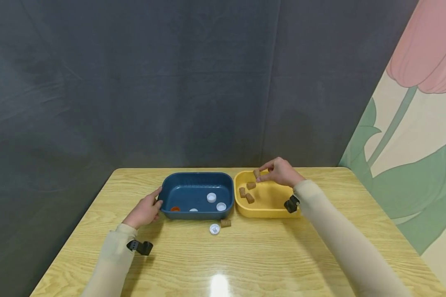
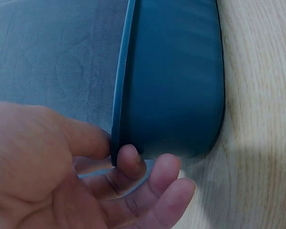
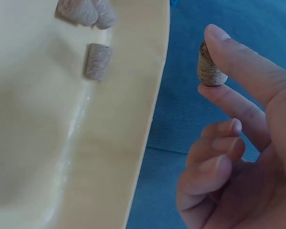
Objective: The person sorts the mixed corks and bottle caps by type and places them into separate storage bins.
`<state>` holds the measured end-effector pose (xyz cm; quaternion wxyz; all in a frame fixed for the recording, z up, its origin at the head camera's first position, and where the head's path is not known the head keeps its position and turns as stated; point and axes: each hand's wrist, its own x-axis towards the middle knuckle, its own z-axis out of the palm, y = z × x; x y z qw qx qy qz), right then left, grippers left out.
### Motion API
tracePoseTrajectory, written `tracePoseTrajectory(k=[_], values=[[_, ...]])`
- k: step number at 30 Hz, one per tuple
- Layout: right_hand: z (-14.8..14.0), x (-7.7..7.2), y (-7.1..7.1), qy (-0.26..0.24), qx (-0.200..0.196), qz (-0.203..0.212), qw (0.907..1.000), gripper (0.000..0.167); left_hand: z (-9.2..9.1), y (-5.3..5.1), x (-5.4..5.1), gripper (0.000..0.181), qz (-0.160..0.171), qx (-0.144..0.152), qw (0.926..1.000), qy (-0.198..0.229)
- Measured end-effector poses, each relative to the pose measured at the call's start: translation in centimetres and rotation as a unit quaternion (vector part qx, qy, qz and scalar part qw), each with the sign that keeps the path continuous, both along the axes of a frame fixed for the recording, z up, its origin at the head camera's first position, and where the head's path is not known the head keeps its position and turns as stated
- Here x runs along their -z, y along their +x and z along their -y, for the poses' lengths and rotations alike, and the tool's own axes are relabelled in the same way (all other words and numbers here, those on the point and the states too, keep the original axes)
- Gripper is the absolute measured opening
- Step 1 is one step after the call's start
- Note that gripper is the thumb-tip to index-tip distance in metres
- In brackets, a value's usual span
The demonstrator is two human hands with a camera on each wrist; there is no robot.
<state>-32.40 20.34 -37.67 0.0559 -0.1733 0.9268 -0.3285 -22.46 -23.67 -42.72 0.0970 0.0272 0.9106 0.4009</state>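
My right hand (image 1: 281,173) pinches a brown cork (image 3: 209,69) between thumb and index finger, over the back left of the yellow bin (image 1: 265,213). Its other fingers are curled, as the right wrist view shows. Inside the yellow bin lie three more corks (image 1: 250,185). My left hand (image 1: 144,211) grips the left end of the dark blue bin (image 2: 174,81), thumb and fingers at its rim. In the blue bin are three white bottle caps (image 1: 211,197) and an orange cap (image 1: 175,209), partly hidden by the front wall.
On the wooden table (image 1: 186,260), just in front of the bins, a white cap (image 1: 214,229) lies beside another cork (image 1: 226,223). The two bins stand side by side near the back edge, before a dark grey curtain (image 1: 193,82). A flower-painted wall is at right.
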Motion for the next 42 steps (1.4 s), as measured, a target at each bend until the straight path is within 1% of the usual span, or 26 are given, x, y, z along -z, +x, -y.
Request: tracePoseTrajectory(k=[5, 10, 20, 27, 37, 42], values=[[0.0, 0.9, -0.7, 0.006, 0.007, 0.019, 0.9998, 0.046, 0.0, 0.0, 0.1, 0.058, 0.001, 0.004, 1.0000, 0.001], [0.2, 1.4, -1.0, 0.012, 0.016, 0.039, 0.9990, 0.045, 0.0, 0.0, 0.1, 0.058, 0.002, 0.006, 1.0000, 0.004], [0.7, 2.4, -1.6, 0.029, -0.004, 0.064, 0.9975, 0.038, 0.0, 0.0, 0.0, 0.057, 0.001, 0.004, 1.0000, 0.002], [0.8, 2.5, -1.8, 0.040, -0.009, 0.074, 0.9964, 0.036, 0.0, 0.0, 0.1, 0.057, 0.000, 0.006, 1.0000, -0.002], [0.5, 2.5, -1.8, 0.040, -0.005, 0.090, 0.9951, 0.047, 0.0, 0.0, 0.0, 0.058, 0.003, 0.003, 1.0000, -0.003], [0.3, 2.3, -1.6, 0.036, -0.013, 0.091, 0.9951, 0.048, -0.1, 0.0, -0.1, 0.058, 0.004, 0.001, 1.0000, -0.005]])
